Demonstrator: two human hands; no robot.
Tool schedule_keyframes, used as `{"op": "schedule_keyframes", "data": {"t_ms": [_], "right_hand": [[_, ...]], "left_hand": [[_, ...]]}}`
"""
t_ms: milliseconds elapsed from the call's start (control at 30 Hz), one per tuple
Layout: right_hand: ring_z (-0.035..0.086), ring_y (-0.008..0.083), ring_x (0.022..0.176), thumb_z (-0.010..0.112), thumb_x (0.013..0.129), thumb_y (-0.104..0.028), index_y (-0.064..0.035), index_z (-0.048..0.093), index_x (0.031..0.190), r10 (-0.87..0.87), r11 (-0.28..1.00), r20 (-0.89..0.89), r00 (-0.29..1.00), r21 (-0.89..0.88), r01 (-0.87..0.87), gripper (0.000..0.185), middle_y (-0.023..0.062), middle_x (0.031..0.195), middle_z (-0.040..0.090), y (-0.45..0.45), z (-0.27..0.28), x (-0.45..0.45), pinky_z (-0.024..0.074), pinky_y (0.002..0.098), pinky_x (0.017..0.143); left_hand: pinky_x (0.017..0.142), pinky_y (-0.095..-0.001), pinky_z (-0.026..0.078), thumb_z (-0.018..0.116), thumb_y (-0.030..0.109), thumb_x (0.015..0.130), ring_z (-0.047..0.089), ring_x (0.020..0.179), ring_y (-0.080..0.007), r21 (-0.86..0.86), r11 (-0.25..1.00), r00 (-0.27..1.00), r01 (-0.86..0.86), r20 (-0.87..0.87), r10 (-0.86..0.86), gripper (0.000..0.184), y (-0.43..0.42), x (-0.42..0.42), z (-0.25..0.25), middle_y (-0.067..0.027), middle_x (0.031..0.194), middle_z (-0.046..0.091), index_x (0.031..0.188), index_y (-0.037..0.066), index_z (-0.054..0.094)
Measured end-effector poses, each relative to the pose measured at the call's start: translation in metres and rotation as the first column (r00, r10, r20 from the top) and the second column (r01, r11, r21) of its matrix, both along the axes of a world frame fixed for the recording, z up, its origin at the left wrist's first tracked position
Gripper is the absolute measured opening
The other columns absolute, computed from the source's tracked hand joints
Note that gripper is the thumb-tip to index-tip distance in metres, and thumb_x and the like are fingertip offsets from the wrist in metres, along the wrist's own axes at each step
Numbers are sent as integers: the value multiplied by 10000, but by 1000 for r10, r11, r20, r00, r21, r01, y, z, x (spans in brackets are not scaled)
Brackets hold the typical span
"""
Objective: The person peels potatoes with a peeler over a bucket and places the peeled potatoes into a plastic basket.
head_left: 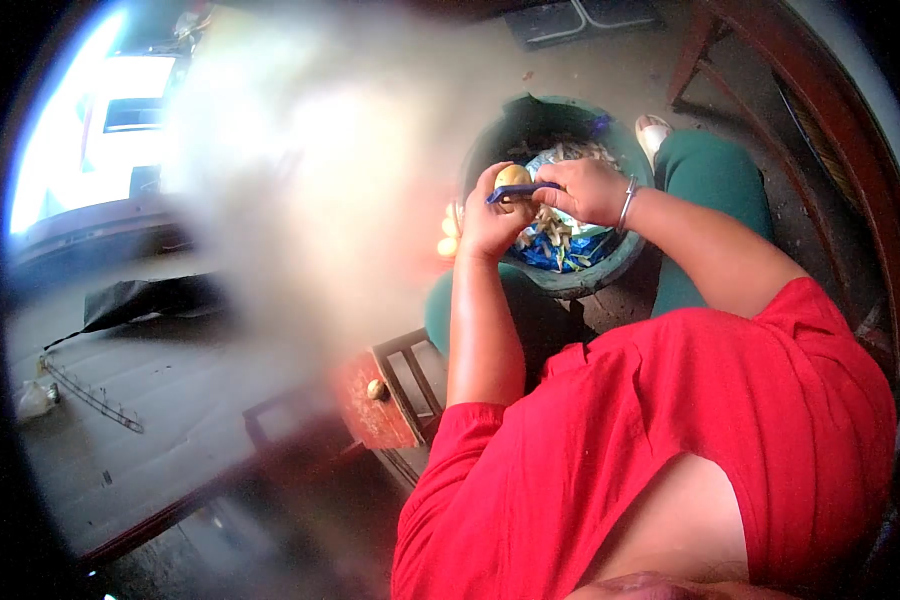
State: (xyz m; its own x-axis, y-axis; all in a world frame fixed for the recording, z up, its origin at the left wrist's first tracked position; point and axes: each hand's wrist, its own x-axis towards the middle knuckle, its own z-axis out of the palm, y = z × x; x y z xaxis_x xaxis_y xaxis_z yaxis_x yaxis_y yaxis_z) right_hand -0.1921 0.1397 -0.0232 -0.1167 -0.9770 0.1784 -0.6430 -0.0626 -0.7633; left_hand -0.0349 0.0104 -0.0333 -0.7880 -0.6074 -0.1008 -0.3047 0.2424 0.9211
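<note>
My left hand [488, 222] is wrapped round a pale yellow potato [513, 176], partly peeled as far as I can see. In my right hand [590, 190], which wears a bracelet at the wrist, is a dark blue peeler [520, 191]. Its head lies across the potato. Both hands are over a dark green bin [482, 150] that stands between my knees. Peelings [562, 243] and crumpled blue and white plastic fill part of it. Left of the bin, several pale yellow potatoes [448, 243] show beside my left wrist, blurred by haze.
A small brown potato [376, 389] sits on a red wooden stool [380, 425] by my left elbow. A table [170, 450] with a black plastic bag [150, 300] is at the left. Dark wooden furniture [860, 130] stands at the right. Bright haze covers the upper left.
</note>
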Motion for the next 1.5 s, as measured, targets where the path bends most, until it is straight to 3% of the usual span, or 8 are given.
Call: {"op": "schedule_keyframes", "data": {"t_ms": [167,267,333,367,567,767,1333,1500], "right_hand": [[629,351,806,521,943,-352,-30,601,861,-172,981,520,836,10,195,342,200,854,637,-5,-3,-8,477,380,682],[624,348,758,532,941,-343,-18,599,851,-254,954,251,934,225,199,344,202,799,625,-9,-3,-20,472,383,666],[528,124,629,500,969,-301,-24,594,926,-237,965,317,918,187,184,296,58,679,568,-5,5,-17,450,318,608],[577,163,685,510,963,-288,-16,595,923,-179,979,308,935,-41,201,287,108,718,600,-8,-19,-16,467,333,653],[604,391,838,545,926,-327,-47,596,950,-149,988,146,978,56,142,285,204,869,621,-4,-3,-11,470,418,707],[597,388,803,523,925,-365,-68,575,917,56,990,-33,998,-132,-60,302,187,824,613,3,5,-1,465,438,687],[614,398,781,502,914,-412,-86,586,895,-214,961,-178,960,139,240,337,185,833,643,-4,-1,0,486,495,672],[632,390,877,438,917,-498,-63,640,896,-224,881,-152,962,390,267,480,200,916,661,-7,-2,-14,494,471,783]], "left_hand": [[820,-279,504,738,29,682,598,949,-145,66,998,1000,-13,24,12,552,1,3,8,-68,1054,622,1197,55,541],[812,-277,505,727,30,681,599,939,-149,-5,1000,996,17,83,-17,555,-2,3,7,-61,1053,618,1203,55,537],[805,-277,505,711,25,688,599,936,-148,19,1000,997,-1,76,-1,538,-3,4,2,-62,1052,622,1199,54,543],[805,-277,505,711,25,688,599,936,-148,19,1000,997,-1,73,-1,538,-4,2,0,-62,1052,622,1199,54,543],[812,-324,505,730,144,655,627,904,-183,62,998,1000,-6,22,4,559,-3,3,-2,-107,980,658,1172,31,551],[800,-290,507,715,98,673,622,888,-141,201,979,999,-19,38,12,532,0,3,8,-78,991,657,1175,24,555],[762,-326,523,806,210,644,651,824,-174,-66,997,956,49,292,-28,522,7,-4,17,-113,908,684,1077,-3,608],[803,-323,514,824,199,624,648,873,-182,-60,998,995,34,97,-28,574,9,-4,5,-134,937,677,1110,-3,594]]}}
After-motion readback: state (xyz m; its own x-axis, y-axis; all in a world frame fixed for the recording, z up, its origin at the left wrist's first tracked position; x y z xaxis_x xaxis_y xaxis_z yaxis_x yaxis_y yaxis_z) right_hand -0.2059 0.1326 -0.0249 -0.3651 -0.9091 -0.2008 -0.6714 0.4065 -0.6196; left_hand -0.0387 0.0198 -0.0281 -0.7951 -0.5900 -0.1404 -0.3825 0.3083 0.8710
